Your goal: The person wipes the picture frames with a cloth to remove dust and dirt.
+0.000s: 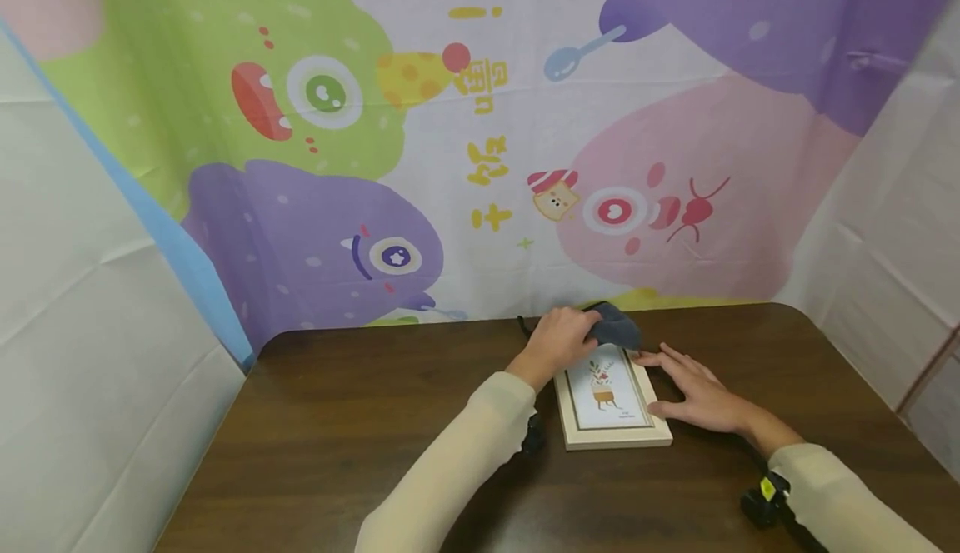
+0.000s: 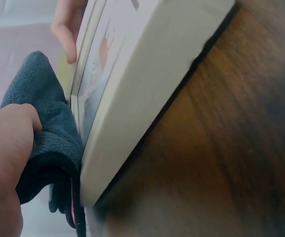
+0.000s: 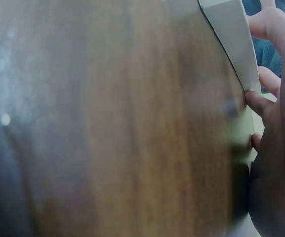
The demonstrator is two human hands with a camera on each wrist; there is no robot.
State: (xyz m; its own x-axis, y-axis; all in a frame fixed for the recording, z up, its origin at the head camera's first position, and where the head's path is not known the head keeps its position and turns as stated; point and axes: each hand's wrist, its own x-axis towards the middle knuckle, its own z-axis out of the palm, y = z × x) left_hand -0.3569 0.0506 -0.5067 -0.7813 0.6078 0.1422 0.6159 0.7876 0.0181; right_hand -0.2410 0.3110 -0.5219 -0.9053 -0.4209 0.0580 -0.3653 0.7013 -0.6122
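A picture frame (image 1: 618,438) with a pale wooden border lies face up on the brown table. Its picture (image 1: 604,391) has a plant in a pot on legs. My left hand (image 1: 561,338) grips a dark blue-grey cloth (image 1: 619,326) at the frame's far end. In the left wrist view the fuzzy cloth (image 2: 46,106) is bunched against the frame's end, below the thumb. My right hand (image 1: 701,393) touches the frame's right side with fingers spread. In the right wrist view several fingertips (image 3: 257,101) rest along the frame's side wall (image 3: 233,37).
The dark wooden table (image 1: 360,445) reaches back to a hanging curtain (image 1: 502,270) printed with cartoon monsters. Pale sheets (image 1: 90,286) hang at both sides. A black strap end (image 1: 523,326) shows behind the left hand.
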